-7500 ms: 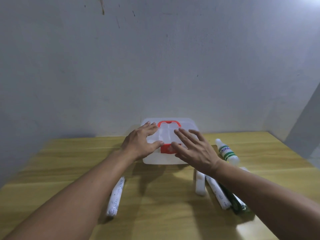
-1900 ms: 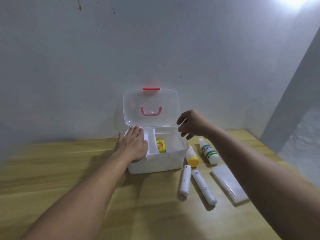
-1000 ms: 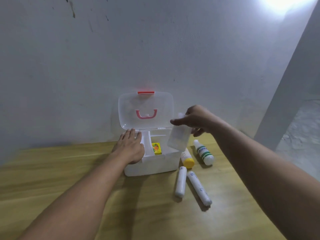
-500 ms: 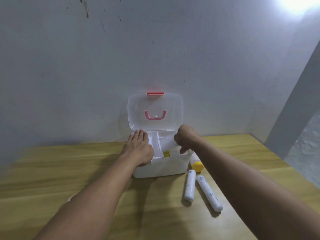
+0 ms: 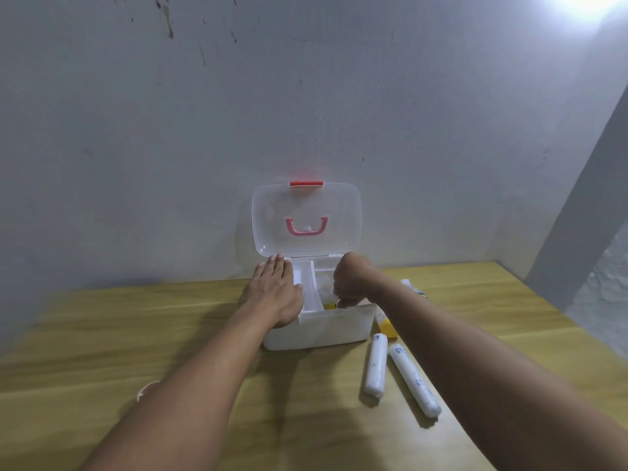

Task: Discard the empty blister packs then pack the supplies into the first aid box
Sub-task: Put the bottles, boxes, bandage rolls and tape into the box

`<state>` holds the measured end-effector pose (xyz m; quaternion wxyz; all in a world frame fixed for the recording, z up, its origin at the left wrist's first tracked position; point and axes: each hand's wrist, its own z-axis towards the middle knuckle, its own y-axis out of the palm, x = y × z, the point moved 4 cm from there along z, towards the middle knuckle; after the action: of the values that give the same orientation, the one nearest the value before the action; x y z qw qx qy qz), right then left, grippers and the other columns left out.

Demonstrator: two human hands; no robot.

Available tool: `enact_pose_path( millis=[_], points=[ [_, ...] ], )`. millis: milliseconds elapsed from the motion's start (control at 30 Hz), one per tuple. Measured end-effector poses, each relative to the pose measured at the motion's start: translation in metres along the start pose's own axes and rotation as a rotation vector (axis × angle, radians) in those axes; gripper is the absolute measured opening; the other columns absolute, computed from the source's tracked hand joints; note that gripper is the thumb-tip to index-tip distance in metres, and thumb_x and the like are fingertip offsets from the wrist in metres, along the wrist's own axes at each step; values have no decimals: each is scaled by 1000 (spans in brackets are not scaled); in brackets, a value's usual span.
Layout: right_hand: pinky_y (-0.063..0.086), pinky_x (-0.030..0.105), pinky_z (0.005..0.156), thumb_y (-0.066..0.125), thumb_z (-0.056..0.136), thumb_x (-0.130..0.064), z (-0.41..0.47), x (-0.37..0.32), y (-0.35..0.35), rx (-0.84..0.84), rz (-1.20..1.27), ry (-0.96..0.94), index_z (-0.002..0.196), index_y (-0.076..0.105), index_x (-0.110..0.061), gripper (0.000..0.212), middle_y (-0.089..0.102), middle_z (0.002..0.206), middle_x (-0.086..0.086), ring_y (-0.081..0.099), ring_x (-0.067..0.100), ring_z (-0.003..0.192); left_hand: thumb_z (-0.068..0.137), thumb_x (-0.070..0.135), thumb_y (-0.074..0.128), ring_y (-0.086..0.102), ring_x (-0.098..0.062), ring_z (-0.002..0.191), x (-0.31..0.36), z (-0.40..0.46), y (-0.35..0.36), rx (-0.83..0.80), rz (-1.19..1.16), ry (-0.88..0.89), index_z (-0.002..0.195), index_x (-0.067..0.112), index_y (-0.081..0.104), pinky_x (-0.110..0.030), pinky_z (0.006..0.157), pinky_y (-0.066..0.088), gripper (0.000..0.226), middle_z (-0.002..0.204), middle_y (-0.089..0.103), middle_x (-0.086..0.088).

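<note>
The white first aid box (image 5: pixel 319 329) stands at the back of the wooden table (image 5: pixel 119 334), its clear lid (image 5: pixel 306 212) upright against the wall. My left hand (image 5: pixel 273 294) lies flat on the box's left rim, holding nothing. My right hand (image 5: pixel 350 280) is curled down inside the right compartment, gripping a clear plastic case (image 5: pixel 323 287) that is mostly hidden. A small yellow box (image 5: pixel 329 305) lies inside by my fingertips. Two white gauze rolls (image 5: pixel 375 365) (image 5: pixel 414 380) lie right of the box.
A yellow-capped bottle (image 5: pixel 385 322) lies against the box's right side, and a green-labelled bottle (image 5: pixel 409 285) peeks out behind my right forearm. A pale rounded end (image 5: pixel 144 389) shows under my left arm. The wall stands right behind the box; the table edge runs at the right.
My right hand picked up the clear plastic case from the table's right side and lowered it into the box's right compartment. The left hand stayed on the box.
</note>
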<state>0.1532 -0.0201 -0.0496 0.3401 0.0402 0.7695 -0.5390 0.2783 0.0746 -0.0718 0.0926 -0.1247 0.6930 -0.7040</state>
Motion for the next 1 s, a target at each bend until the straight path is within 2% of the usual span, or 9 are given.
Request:
enact_pose_path(
  millis=[100,267,400,500,600,667,800,900,1000],
  points=[
    [57,22,50,63,80,1,-1,1,1,4,3,-25,105,66,2,25,71,98,19,65,20,61,100,34,14,-9,-22,149,-1,-1,0,7,-8,-4,150,5,-5,-36,121,-4,61,161,-10,-11],
    [58,38,83,64,86,-17,-11,-4,5,28,-126,-91,95,73,3,23,74,97,17,71,26,88,100,35,14,-9,-21,149,-1,-1,0,7,-3,-8,150,6,-5,-36,121,-4,61,161,-10,-10],
    [62,38,72,60,87,-7,-16,0,-18,73,20,-85,94,71,3,17,75,86,18,72,27,71,100,35,13,-9,-21,149,-1,0,0,1,1,-3,150,5,-5,-37,121,-4,61,161,-11,-10],
    [62,44,63,57,84,0,-20,17,-55,264,196,-82,81,72,-2,15,74,76,19,73,30,66,99,35,13,-10,-21,149,-2,1,2,-3,-3,-4,150,6,-5,-37,121,-4,61,161,-11,-10],
    [62,45,62,64,79,-5,-19,51,-81,352,56,8,77,72,-4,9,73,69,15,73,30,62,99,34,14,-9,-21,149,-2,3,3,-1,10,2,151,7,-3,-37,120,-4,60,161,-10,-10],
    [61,39,64,69,76,-13,-21,77,-83,319,-149,117,82,69,-5,11,70,74,11,70,30,66,99,33,14,-8,-22,149,-3,4,4,6,19,7,152,10,1,-38,120,-3,59,161,-9,-11],
    [43,28,60,68,75,-27,-25,117,-65,270,-408,210,80,56,-10,21,67,92,13,56,29,73,99,33,13,-8,-23,149,-2,5,6,10,17,9,152,13,2,-38,121,-3,58,161,-9,-11],
    [44,30,61,71,72,-27,-23,133,-56,277,-364,218,83,54,-11,25,65,98,13,55,29,79,99,32,14,-8,-23,149,-1,4,6,16,16,10,152,13,3,-38,121,-2,58,161,-9,-11],
    [57,40,71,73,69,-25,-25,136,-57,308,-202,244,103,57,-9,41,61,101,11,61,29,91,99,32,14,-8,-23,149,-2,5,4,22,18,12,152,13,3,-38,120,-3,58,161,-8,-11]
  ],
)
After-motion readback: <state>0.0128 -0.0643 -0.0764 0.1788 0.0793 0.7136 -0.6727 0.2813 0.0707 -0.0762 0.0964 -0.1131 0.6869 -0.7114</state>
